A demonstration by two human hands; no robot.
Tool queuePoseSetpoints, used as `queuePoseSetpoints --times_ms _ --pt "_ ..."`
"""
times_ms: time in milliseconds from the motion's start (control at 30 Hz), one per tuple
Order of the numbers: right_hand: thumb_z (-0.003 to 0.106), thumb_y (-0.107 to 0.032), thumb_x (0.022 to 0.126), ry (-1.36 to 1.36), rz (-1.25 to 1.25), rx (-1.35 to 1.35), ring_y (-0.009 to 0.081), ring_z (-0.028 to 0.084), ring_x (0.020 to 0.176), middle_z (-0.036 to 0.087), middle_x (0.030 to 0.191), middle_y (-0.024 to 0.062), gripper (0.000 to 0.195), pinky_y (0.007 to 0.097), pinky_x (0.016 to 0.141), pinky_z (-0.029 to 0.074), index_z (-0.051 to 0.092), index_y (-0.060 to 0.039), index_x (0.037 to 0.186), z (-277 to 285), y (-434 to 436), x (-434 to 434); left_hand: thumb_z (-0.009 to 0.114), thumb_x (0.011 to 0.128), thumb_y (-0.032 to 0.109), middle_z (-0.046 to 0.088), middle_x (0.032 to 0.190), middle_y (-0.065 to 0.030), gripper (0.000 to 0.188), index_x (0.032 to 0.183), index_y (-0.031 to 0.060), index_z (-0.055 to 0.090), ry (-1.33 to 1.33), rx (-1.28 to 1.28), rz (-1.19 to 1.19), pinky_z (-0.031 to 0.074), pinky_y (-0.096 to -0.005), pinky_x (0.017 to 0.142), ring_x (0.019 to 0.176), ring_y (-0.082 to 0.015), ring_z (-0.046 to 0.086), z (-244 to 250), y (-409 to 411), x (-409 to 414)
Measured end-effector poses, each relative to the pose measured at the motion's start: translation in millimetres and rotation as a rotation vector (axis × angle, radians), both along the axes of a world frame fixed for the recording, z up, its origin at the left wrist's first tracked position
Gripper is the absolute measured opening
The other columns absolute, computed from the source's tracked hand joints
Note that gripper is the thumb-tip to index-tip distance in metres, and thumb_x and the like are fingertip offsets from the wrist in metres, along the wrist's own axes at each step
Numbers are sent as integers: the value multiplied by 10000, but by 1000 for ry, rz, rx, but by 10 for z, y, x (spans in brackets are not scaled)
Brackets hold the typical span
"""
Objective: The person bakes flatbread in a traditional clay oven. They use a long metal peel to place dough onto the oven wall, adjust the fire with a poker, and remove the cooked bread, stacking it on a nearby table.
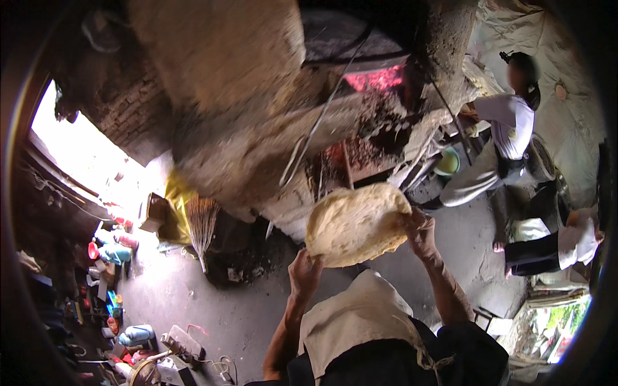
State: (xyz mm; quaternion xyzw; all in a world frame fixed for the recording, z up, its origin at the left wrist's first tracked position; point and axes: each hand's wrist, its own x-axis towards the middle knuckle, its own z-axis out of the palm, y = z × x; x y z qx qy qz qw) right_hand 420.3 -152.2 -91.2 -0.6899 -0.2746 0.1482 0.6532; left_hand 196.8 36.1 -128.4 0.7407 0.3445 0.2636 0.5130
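Observation:
A large, pale, oval flatbread is held up in front of my chest, tilted, its bumpy surface in view. My left hand pinches its lower left edge. At the upper right edge, my right hand grips it with the fingers partly hidden. Beyond the bread stands a rough clay oven with embers glowing red in its opening. A long metal rod with a looped end leans across the oven's front. Below my hands hangs a beige cloth apron over my dark clothing.
A straw broom leans beside a yellow sheet at left. Bottles and clutter line the floor's left edge. At right a person stands near a green bucket; another person is at the far right.

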Motion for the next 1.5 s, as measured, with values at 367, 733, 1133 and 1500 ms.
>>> queuePoseSetpoints --times_ms 367,733,1133,1500 --pt "636 -129 910 76 -102 227 87 547 833 615 935 21 242 241 738 448 611 40 1081 176 725 2212 628 888 138 638 1033 -106 341 1162 -47 546 -372 41 36 503 -290 791 918 -143 598 774 502 2399" --pt "679 -298 886 261 -52 78 121 565 758 632 810 45 330 295 709 460 623 22 945 65 475 2419 634 897 119 648 1032 -139 303 1112 -71 536 -207 11 267 492 -295 844 942 -173 612 643 241 2649" --pt "655 -214 904 -103 -316 42 136 468 639 550 704 60 233 307 572 416 579 6 919 38 402 2206 622 907 94 635 1060 -144 265 1099 -63 530 -252 -6 302 490 -302 853 968 -165 605 528 129 2714" --pt "632 -61 895 -281 -336 106 127 567 891 635 996 71 245 262 812 462 585 29 1118 290 347 2153 616 886 71 573 1162 -172 354 1192 -60 495 -287 21 312 472 -322 899 1045 -210 577 532 10 2903"
